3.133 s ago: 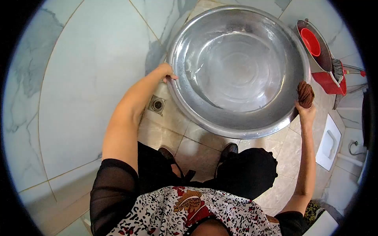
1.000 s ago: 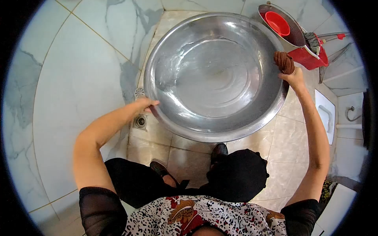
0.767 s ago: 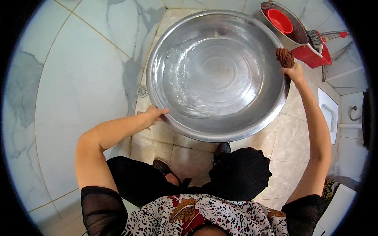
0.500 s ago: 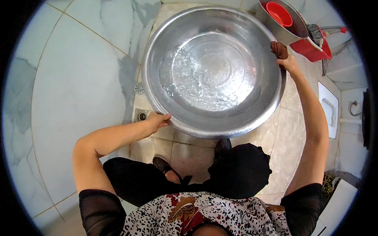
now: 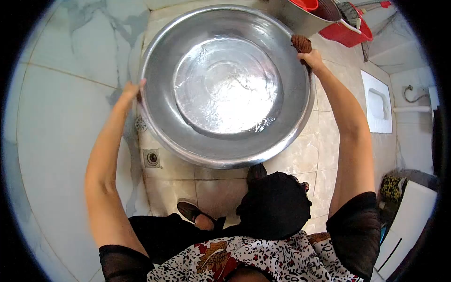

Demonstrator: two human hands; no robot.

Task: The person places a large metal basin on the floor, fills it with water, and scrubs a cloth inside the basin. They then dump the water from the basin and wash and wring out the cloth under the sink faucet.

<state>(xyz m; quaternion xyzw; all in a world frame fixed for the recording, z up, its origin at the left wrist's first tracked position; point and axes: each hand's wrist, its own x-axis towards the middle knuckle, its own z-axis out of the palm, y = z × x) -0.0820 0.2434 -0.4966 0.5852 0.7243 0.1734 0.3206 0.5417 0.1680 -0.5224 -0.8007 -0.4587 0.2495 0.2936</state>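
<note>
A large round metal basin (image 5: pixel 225 152) with a little water in its bottom fills the upper middle of the view. My left hand (image 5: pixel 132 89), slightly blurred, grips the basin's left rim. At the upper right rim, my right hand (image 5: pixel 312 59) is closed on a bunched brown cloth (image 5: pixel 301 44), pressed against the basin's edge. The outer fingers of both hands are partly hidden behind the rim.
Behind the basin at the upper right stand a metal tub (image 5: pixel 293 19) with a red bowl (image 5: pixel 305 3) and a red bucket (image 5: pixel 353 35). A white squat toilet (image 5: pixel 377 101) is on the right. Floor drains (image 5: pixel 151 158) lie beside the marbled left wall (image 5: pixel 61 122).
My left hand has moved from the basin's lower left rim up to its left side. The basin appears further left, and the water inside has shifted. My right hand stays at the upper right rim.
</note>
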